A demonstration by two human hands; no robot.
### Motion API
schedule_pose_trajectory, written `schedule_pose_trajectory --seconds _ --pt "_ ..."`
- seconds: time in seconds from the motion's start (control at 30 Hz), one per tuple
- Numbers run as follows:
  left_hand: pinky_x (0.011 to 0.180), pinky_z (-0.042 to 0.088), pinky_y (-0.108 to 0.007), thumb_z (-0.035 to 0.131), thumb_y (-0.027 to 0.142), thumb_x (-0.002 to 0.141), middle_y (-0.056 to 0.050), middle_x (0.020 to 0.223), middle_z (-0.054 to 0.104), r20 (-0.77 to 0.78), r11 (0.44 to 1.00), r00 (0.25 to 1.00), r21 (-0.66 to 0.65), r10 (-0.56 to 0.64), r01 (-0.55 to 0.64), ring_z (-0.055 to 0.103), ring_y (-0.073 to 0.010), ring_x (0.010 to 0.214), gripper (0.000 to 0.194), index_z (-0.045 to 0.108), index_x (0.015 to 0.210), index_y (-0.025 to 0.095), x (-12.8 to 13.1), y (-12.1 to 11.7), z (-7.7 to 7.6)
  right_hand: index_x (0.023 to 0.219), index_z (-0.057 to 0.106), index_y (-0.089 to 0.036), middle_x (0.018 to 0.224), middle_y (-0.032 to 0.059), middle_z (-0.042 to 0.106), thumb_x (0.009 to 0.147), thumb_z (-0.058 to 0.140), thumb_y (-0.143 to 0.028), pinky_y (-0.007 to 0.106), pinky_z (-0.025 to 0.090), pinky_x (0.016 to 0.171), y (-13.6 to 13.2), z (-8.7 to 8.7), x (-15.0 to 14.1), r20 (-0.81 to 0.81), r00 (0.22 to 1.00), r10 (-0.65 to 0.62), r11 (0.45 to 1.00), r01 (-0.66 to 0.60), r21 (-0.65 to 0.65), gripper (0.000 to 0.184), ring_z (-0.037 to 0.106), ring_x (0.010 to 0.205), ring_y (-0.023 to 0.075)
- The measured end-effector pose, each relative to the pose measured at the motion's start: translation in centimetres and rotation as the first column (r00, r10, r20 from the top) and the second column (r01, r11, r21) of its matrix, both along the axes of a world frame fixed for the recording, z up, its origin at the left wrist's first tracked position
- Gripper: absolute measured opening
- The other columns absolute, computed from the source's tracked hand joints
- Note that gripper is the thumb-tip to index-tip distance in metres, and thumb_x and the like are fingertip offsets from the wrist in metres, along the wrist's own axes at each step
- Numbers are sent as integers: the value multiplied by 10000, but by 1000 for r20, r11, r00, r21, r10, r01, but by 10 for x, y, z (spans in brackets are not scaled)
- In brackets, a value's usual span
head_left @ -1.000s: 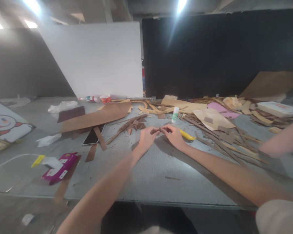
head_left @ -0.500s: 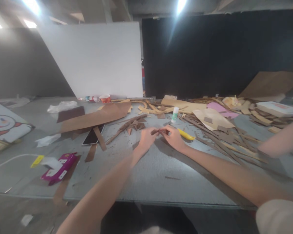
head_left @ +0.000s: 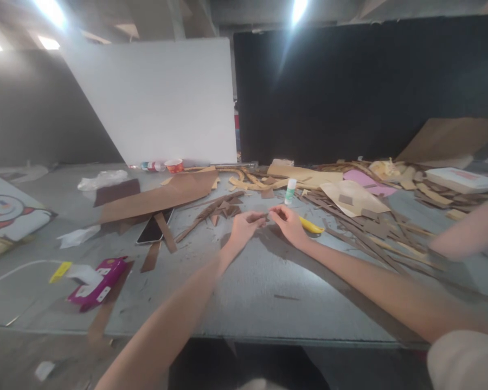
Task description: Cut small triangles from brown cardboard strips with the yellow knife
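My left hand [head_left: 245, 228] is closed in a pinch on a small brown strip [head_left: 265, 216], mostly covered by the fingers. Close by on its right, my right hand [head_left: 289, 224] has thumb and fingertips pressed together; whatever they hold is too small to make out. Both hands are just above the grey table [head_left: 244, 303]. A yellow curved object [head_left: 311, 226] lies beside my right hand, and a white and green glue stick [head_left: 290, 192] stands upright behind it. Left of my hands is a pile of folded brown pieces [head_left: 223, 208].
Brown strips and scraps [head_left: 361, 238] cover the right side. On the left lie a long brown sheet [head_left: 162, 196], a phone [head_left: 149, 232] and a purple tissue pack [head_left: 96, 284]. Another person's blurred hand [head_left: 467, 233] is at the right edge. Upright boards stand behind.
My fingertips have moved slightly apart, and less of the brown strip shows between them. The other person's hand stays at the right edge. The camera view has shifted slightly.
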State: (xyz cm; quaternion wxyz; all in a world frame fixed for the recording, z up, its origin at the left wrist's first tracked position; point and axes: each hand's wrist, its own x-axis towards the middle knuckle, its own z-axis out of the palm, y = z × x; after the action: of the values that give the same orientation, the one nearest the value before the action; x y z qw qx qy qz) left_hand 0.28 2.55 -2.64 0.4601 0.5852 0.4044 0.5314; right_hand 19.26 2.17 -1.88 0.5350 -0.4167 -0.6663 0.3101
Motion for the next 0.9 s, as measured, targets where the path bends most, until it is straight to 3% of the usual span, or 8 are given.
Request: schedule_pose_trajectory --seconds 0.23,0.47,0.57,0.67,0.77,0.9 --pt "778 571 -312 965 390 668 -94 942 810 264 980 961 -155 -83 127 703 -143 731 400 838 977 170 -5 11 -7 1159 688 -225 1027 35 740 886 615 -312 331 547 796 1 -4 -1 12 983 181 983 -181 -11 295 669 852 195" --pt "743 545 -303 960 388 703 -101 899 774 264 941 945 -223 -194 255 699 -166 754 464 788 1056 140 -7 8 1 1061 749 -220 977 46 782 930 697 -423 354 567 827 -4 -2 -1 11 982 189 982 -189 -11 247 718 876 219" --pt "719 552 -306 893 447 790 -80 851 759 184 963 966 -167 -181 212 700 -174 732 441 738 1083 156 -5 4 4 1020 766 -217 935 46 790 929 709 -479 346 553 770 -4 0 0 38 991 129 991 -128 -31 284 706 830 223" --pt "705 565 -308 732 501 933 -68 821 747 -22 994 994 -27 -110 109 697 -174 700 339 722 989 166 -1 -2 6 985 771 -212 902 47 786 932 703 -497 337 526 725 -3 0 1 77 994 72 997 -69 -34 298 678 792 220" --pt "724 576 -303 672 459 978 -63 848 763 -182 994 983 103 -26 45 724 -184 731 288 733 1013 181 1 -6 6 965 759 -210 878 44 772 932 703 -502 341 512 726 -2 0 1 81 995 59 998 -57 -30 299 663 785 220" --pt "703 583 -302 672 446 974 -51 784 755 -192 991 981 130 15 10 744 -198 721 265 708 977 183 0 -6 6 1085 679 -228 887 28 742 928 711 -501 344 516 738 -2 -2 -1 22 996 85 996 -85 -10 316 664 799 219"
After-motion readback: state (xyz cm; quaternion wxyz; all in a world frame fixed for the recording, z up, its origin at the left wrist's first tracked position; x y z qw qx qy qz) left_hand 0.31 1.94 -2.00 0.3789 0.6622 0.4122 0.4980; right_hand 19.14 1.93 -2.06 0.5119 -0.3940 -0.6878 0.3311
